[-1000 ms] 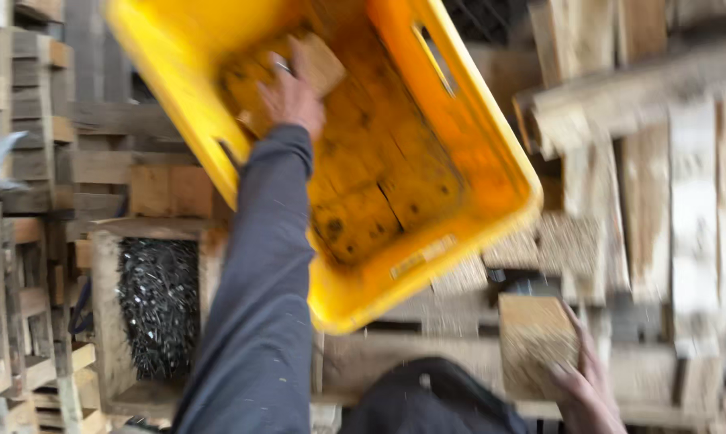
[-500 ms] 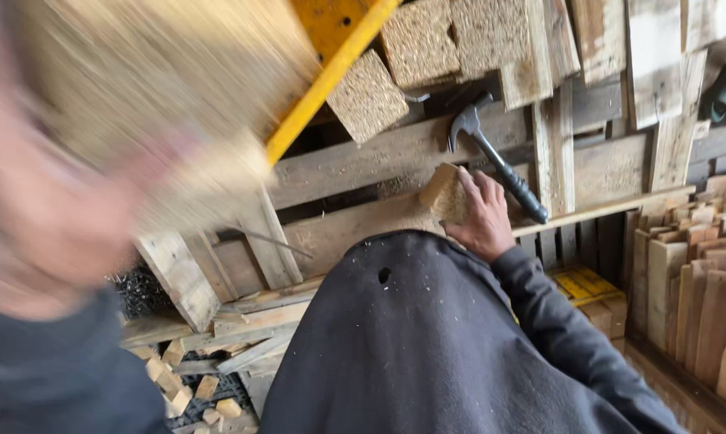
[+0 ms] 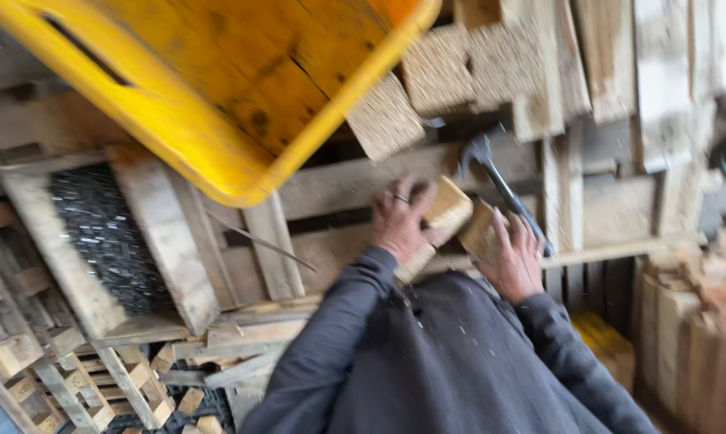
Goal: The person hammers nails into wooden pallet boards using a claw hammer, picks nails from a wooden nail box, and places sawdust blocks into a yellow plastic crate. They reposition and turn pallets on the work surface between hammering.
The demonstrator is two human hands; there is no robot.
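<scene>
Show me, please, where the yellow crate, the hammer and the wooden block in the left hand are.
yellow crate (image 3: 178,153): head view, on its lower rim.
hammer (image 3: 503,189): head view, on its dark handle.
wooden block (image 3: 447,207): head view, on its top face.

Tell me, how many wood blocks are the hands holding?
2. One block is under the left hand; the other block is under the right hand. Blur may hide more against the dark lap.
</scene>
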